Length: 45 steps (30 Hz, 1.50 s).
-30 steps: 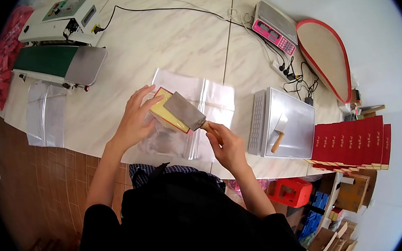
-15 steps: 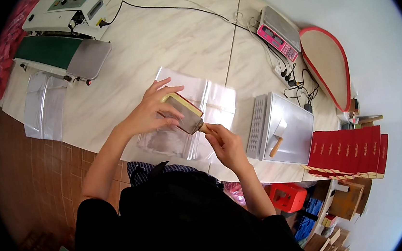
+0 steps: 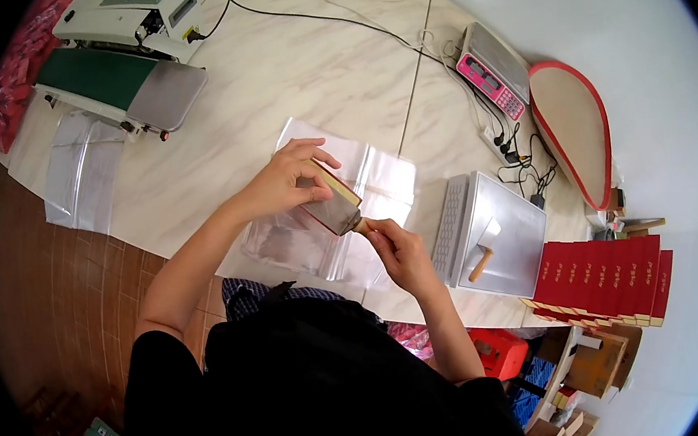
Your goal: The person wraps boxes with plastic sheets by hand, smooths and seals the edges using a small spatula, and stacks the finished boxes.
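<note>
My right hand (image 3: 400,255) is closed round the wooden handle of a scraper (image 3: 335,216), whose wide grey blade points up and left. Along the blade's far side runs a small box (image 3: 343,186) with a yellowish side and a red edge. My left hand (image 3: 285,182) is closed on the box, fingers curled at its far left end; a fingertip also lies by the blade. Part of the box is hidden by the hand and blade. Below both hands, clear plastic bags (image 3: 395,176) lie flat on the marbled table (image 3: 325,60).
A sealing machine (image 3: 113,81) stands at the left, near another stack of clear bags (image 3: 84,176). On the right are a metal box (image 3: 512,211) bearing a second scraper (image 3: 484,251), a pink-fronted scale (image 3: 489,82), cables, a red-rimmed tray (image 3: 572,129) and red boxes (image 3: 598,278).
The left hand's fingers have curled in closer round the box end. The right hand keeps its hold on the scraper. The whole view has shifted slightly.
</note>
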Motion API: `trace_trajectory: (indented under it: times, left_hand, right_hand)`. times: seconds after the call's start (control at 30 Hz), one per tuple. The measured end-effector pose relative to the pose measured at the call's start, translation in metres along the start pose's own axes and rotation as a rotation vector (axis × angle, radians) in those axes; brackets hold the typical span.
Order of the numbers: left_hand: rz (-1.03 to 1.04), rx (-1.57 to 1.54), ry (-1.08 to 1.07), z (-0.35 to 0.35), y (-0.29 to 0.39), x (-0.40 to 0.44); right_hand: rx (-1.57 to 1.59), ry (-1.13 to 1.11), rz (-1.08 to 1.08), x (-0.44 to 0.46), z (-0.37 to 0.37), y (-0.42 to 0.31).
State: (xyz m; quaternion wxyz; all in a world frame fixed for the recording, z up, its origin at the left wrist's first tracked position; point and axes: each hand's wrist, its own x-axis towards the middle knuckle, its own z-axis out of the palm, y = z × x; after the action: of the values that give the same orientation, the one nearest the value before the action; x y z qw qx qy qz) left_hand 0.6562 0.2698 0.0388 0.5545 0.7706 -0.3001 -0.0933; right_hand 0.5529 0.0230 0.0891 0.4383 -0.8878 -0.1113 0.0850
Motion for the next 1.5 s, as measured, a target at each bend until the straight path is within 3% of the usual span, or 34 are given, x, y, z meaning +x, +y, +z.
trace_trajectory:
  times: [0.43,0.87,1.07,1.2,1.4,1.5]
  left_hand:
    - [-0.12,0.032,-0.06,-0.004,0.004,0.008]
    - [-0.149,0.107,-0.167,-0.007,-0.002,0.017]
    - [-0.112,0.131,-0.14,-0.006,-0.005,0.017]
    - [-0.099,0.156,-0.125,-0.005,-0.008,0.016]
    - [-0.042,0.166,-0.078,-0.003,-0.012,0.016]
    - [-0.106,-0.035,0.02,-0.001,-0.015,0.015]
  right_hand:
    - [-0.041,0.003,0.006,-0.003,-0.001,0.002]
    - [0.022,0.059,0.229,-0.068,-0.063,0.013]
    - [0.076,-0.035,-0.002,-0.04,-0.022,0.011]
    - [0.116,-0.123,0.007,-0.019,-0.008,0.008]
    - [0.077,-0.059,-0.003,-0.007,-0.006,0.015]
    - [0.037,-0.034,0.034,-0.004,-0.011,0.007]
